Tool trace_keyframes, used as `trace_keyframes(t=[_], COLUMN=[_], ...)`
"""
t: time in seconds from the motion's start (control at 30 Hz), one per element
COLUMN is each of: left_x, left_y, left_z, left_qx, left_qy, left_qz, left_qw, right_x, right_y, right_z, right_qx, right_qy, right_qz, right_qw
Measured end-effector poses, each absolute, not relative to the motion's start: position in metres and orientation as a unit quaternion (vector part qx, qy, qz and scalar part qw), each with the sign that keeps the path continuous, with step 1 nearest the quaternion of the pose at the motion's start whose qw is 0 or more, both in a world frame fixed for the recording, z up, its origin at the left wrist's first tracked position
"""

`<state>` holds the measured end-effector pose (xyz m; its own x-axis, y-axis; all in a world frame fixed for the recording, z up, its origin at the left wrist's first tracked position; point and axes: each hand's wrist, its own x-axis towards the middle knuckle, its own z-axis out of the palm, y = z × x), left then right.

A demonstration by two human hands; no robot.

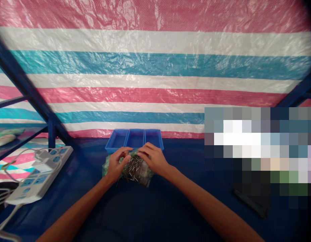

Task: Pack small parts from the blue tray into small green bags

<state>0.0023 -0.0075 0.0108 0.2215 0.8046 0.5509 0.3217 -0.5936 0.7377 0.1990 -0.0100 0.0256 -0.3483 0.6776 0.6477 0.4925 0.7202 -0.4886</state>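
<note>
Well, metal pins [133, 169]: a loose heap of short, thin shafts lay crosswise at lower centre of the frame, a few poking out past the packet's edge; whether they sat on or inside it could not be told.

Left hand [117, 164]: it was curved over the heap's left side, fingers bent down and narrowly spaced, as if to keep the pins gathered; any pinch could not be made out.

Right hand [152, 158]: it mirrored the other from the right, fingertips nearly meeting it, and again no grip could be confirmed.

Clear plastic packet [146, 178]: crinkled and green-printed, it lay flat beneath the hands.

Blue tray [134, 129]: its three compartments stood in a row just beyond the hands, within easy reach.

White power strip [39, 176]: it sat at lower left on the dark blue tabletop [155, 215], apparently kept aside from the hands.

Striped tarpaulin [155, 64]: pink, white and teal, it hung across the back, held by a blue metal frame [26, 87].
</note>
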Motion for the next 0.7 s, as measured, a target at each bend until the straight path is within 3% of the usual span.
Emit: trace_keyframes(t=[0.13,0.43,0.7], left_x=[0.003,0.001,0.001], left_y=[-0.005,-0.006,-0.007], left_z=[0.012,0.003,0.006], left_qx=[0.78,0.771,0.708], left_qy=[0.387,0.428,0.448], left_qz=[0.466,0.45,0.539], left_qw=[0.154,0.139,0.087], right_x=[0.199,0.199,0.209], right_y=[-0.01,-0.007,0.0], right_z=[0.032,0.032,0.033], right_qx=[-0.39,-0.385,-0.359], right_qy=[-0.79,-0.767,-0.722], right_qz=[0.162,0.271,0.497], right_qw=[0.443,0.436,0.321])
